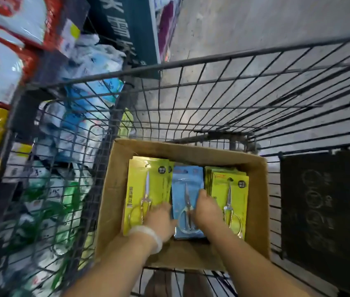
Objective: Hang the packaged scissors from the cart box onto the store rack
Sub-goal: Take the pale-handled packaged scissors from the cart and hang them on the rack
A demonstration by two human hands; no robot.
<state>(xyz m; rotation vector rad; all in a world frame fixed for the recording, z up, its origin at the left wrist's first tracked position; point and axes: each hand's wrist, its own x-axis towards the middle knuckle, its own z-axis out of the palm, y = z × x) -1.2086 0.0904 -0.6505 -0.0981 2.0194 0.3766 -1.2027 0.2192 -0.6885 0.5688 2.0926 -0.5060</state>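
Two bare forearms reach down from the near edge into a cardboard box (255,211) sitting in a wire cart (234,86). On the left wrist is a pale translucent band (148,234). Left hand (161,219) and right hand (207,210) both rest on the blue scissors pack (185,179) in the middle of the box, one at each side of it; their fingers curl down at its edges, though I cannot tell whether either grip has truly closed on it. Just beside it lie a yellow-green scissors pack (146,185) on the left and a stack of yellow-green packs (232,189) on the right. Bagged goods (77,136) crowd the shelving beyond the cart's left wall.
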